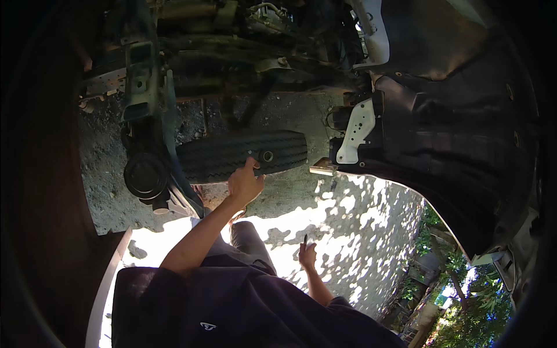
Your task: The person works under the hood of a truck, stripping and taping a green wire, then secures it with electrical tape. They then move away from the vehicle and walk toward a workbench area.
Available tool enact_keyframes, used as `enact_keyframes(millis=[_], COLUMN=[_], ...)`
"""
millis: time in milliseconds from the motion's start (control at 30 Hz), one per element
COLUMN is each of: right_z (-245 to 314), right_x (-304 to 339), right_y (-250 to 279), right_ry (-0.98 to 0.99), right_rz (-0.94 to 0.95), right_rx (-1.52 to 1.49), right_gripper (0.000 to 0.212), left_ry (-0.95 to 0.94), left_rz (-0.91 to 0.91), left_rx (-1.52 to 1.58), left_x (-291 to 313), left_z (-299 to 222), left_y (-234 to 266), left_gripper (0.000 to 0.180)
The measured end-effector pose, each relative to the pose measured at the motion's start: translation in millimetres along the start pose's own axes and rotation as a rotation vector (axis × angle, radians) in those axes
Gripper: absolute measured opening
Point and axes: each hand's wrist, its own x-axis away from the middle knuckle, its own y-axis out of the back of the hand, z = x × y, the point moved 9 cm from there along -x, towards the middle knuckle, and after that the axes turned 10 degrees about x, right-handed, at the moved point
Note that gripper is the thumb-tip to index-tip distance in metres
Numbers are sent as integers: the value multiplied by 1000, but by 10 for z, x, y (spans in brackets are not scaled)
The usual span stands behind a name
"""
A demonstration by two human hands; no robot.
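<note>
My left hand [246,182] reaches over a black tire [203,158], its tread facing up. The index finger stretches to the tread and the thumb stands apart from it; the other fingers are partly hidden. A short round ring-like part [266,156] with a hollow middle rests on the tread just right of the fingertips. Just beyond the index finger is a small pale piece [250,152], too small to name. Lower and to the right, my right hand [308,256] is closed around a slim dark stick-like object [305,238], whose tip points up.
Vehicle frame and suspension parts [139,87] hang at the left and top. On the right, a large black wheel-arch liner [452,127] curves down, with a white perforated bracket [355,132] beside it. Sun-dappled concrete [354,232] lies below; plants [470,301] grow at lower right.
</note>
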Motion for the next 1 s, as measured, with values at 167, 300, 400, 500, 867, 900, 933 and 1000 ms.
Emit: enact_keyframes(millis=[167, 300, 400, 500, 867, 900, 933, 1000], right_z=[-1198, -1779, -2079, -2346, -3790, -3902, -3993, -4152], right_x=[1016, 1436, 1575, 1664, 2455, 2557, 2660, 2846], right_y=[-361, -543, -606, -682, -1778, -1916, -2068, -2372], right_ry=[-211, -275, -273, -245, -343, -375, -408, -474], right_rz=[55, 148, 169, 173, 153, 159, 169, 190], right_rx=[24, -32, -77, -140, -459, -482, -508, -555], right_gripper=[71, 68, 66, 64, 57, 56, 56, 55], left_ry=[-294, -293, -361, -302, 406, 447, 478, 621], left_rz=[90, 117, 41, 100, 408, 357, 356, 359], left_rx=[-369, -481, -434, -415, -352, -472, -609, -613], left_x=[-447, -642, -549, -269, 2087, 2334, 2536, 2932], left_z=[-20, 164, 182, 370, 2795, 2957, 3086, 3329], left_y=[-541, -745, -738, -843, -736, -529, -403, -221], left_gripper=[47, 43, 42, 46, 54, 55, 57, 64])
